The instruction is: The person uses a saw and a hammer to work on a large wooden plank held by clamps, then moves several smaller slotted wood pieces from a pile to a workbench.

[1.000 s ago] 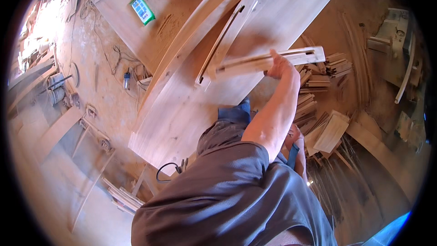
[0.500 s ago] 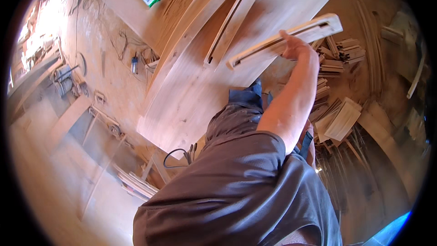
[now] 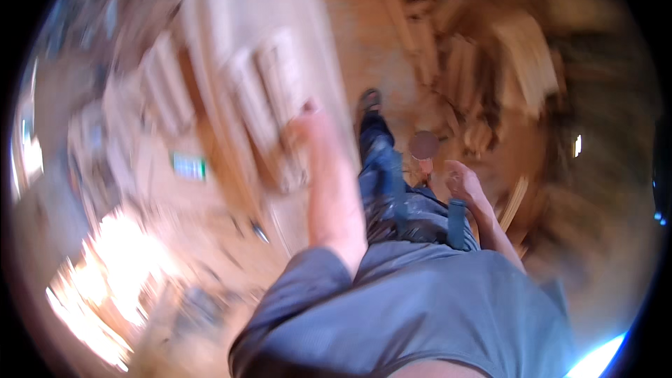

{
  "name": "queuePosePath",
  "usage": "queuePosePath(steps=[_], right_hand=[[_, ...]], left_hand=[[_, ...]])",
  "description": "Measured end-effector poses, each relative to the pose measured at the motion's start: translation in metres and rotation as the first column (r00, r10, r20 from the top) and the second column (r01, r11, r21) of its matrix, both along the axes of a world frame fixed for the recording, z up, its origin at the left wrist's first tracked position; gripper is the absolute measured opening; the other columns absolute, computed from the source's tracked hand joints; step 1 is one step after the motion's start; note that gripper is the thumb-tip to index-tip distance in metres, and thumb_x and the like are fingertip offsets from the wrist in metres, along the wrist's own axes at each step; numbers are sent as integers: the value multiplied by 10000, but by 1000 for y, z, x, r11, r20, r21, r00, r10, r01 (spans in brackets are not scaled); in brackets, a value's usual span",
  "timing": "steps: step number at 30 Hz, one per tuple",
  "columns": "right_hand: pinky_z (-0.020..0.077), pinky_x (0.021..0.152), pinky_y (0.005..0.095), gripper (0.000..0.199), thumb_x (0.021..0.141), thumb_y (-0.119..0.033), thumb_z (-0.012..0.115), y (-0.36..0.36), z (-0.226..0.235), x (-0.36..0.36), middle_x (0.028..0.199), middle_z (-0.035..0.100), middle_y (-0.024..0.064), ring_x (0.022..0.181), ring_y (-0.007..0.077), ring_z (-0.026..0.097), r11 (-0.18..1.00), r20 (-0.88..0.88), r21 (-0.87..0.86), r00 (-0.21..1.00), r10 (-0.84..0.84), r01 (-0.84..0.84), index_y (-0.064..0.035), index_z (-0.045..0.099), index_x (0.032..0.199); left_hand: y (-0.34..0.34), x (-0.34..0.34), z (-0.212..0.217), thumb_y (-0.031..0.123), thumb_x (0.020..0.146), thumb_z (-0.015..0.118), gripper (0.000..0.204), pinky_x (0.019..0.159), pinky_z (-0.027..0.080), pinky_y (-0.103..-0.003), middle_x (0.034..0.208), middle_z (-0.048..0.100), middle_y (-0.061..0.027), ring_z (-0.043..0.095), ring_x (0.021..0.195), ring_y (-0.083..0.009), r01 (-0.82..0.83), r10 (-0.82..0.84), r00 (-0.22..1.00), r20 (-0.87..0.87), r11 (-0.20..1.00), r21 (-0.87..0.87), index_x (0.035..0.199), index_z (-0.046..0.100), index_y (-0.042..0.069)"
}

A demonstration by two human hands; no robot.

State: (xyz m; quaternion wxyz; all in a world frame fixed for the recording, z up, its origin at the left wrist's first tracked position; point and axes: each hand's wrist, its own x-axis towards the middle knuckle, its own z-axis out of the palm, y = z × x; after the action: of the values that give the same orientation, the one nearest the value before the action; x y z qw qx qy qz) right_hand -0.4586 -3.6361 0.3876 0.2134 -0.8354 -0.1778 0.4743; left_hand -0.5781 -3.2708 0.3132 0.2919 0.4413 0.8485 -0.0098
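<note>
Fingers of left hand (image 3: pixel 308 122) on pale wooden slat (image 3: pixel 269 108), grip blurred; right hand (image 3: pixel 462 182) loosely curled, holding nothing.

Count, through heavy blur: two of my hands, left (image 3: pixel 308 122) and right (image 3: pixel 465 183); two pale wooden slats (image 3: pixel 269 91) at my left grip; one green card (image 3: pixel 189 166).

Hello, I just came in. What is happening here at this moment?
A person in a grey shirt stands in a woodworking shop, seen from above in a blurred picture. The left hand reaches out to pale wooden pieces on a long board; the blur hides whether it grips them. The right hand hangs by the hip, apparently holding nothing. Wood offcuts lie heaped on the floor.
</note>
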Motion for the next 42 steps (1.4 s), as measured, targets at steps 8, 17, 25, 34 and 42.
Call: queuePosePath(steps=[8,17,25,34,42], right_hand=[[514,928,447,461,777,-121,576,-145,-71,-144,1094,695,209,1041,381,653,793,-39,19,793,-608,608,-17,629,1223],[547,775,394,309,790,-123,623,-369,-229,-310,915,725,186,856,321,700,139,22,-207,147,-989,968,-48,715,1075],[467,527,346,75,840,-93,656,-540,-449,-386,705,630,71,609,200,609,-261,70,29,-262,-963,965,-88,676,912],[408,502,352,285,779,-236,809,-639,-463,-204,763,577,61,565,158,500,-977,-231,-25,-952,-201,213,-55,609,874],[532,645,393,398,728,-131,741,-628,-476,-183,858,648,132,737,234,633,-965,-197,242,-969,-149,99,61,610,1052]], left_hand=[[-37,-32,-60,256,1051,317,596,1143,368,-499,1543,323,-262,391,1376,-416,100,145,544,826,967,-236,1526,152,-65],[-280,-100,-72,115,957,609,642,828,576,-375,1227,620,-210,679,1002,-303,866,-784,402,472,159,-474,1492,300,-61],[-466,-47,-72,203,965,629,678,891,531,-334,1222,636,-211,663,1032,-252,844,-707,-104,699,-435,-314,1465,307,-125],[-428,-55,-116,191,955,658,689,800,562,-344,1081,683,-200,685,906,-242,887,-852,40,522,-210,-411,1423,315,-180],[-434,-72,-125,151,948,670,689,834,561,-350,1135,662,-212,683,907,-234,866,-871,152,466,-110,-488,1454,306,-143]])
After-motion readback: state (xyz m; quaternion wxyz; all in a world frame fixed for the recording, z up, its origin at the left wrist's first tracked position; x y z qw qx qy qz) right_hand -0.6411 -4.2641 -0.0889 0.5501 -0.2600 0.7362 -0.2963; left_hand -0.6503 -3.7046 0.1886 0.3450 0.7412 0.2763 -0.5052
